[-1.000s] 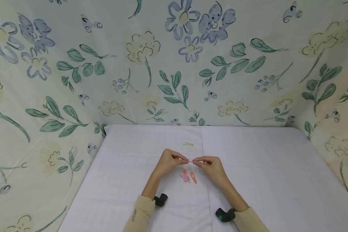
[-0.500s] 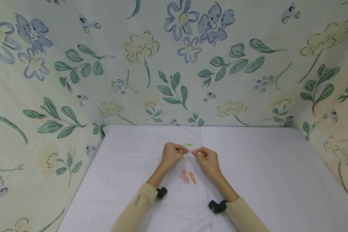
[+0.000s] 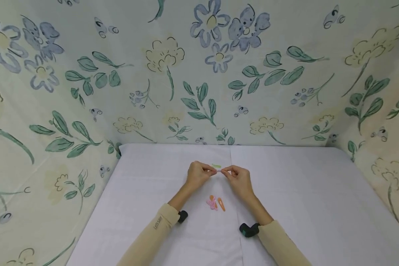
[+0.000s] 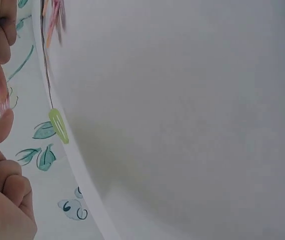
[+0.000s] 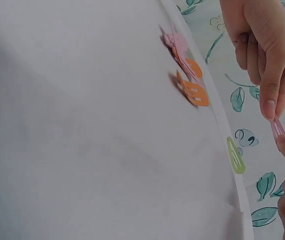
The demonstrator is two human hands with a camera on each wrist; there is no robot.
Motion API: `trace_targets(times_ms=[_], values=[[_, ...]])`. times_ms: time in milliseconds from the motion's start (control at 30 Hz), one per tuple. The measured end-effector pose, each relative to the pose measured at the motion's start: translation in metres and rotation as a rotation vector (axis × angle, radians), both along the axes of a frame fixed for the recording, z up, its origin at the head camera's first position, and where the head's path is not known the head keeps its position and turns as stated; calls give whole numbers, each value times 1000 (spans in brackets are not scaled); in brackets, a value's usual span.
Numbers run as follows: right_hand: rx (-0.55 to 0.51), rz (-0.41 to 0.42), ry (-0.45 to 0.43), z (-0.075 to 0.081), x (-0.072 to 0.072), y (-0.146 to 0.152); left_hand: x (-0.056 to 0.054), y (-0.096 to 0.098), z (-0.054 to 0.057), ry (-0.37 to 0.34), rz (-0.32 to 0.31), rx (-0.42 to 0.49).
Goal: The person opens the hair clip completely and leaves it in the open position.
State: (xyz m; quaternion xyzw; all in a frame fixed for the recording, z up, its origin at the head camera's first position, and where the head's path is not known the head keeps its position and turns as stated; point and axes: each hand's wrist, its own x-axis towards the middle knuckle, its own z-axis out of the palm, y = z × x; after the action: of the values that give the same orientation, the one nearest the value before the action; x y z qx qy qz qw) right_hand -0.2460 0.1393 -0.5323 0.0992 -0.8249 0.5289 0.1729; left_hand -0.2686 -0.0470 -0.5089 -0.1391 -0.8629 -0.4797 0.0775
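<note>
I pinch the pink clip [image 5: 278, 128] by its ends between my left hand [image 3: 197, 175] and right hand [image 3: 240, 181], its long axis running from one to the other, the green clip [image 3: 217, 166] lying beyond.

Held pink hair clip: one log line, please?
left grip, right grip: pinch slim pink hair clip | slotted green hair clip: on white cloth

Held pink clip [image 5: 278, 128] partly behind fingers [image 5: 270, 97]
</note>
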Motion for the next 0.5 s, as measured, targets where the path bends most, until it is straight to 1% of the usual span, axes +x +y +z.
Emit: trace_targets(times_ms=[100,200,267,367,500], values=[[10,50,-68,-1,-4,2,-7,-8,-2,-55,-52,-29],[31,94,-117,-4,-9,3,-15,-15,-6,-117,-84,-50],[45,98,-124,-7,-13,3,-20,-18,-8,-138,-108,-69],[48,87,-126,-10,-19,3,-27,-20,-9,-144,-130,-92],[35,66,-171,-17,-26,3,-33,-21,-11,-162,-133,-111]])
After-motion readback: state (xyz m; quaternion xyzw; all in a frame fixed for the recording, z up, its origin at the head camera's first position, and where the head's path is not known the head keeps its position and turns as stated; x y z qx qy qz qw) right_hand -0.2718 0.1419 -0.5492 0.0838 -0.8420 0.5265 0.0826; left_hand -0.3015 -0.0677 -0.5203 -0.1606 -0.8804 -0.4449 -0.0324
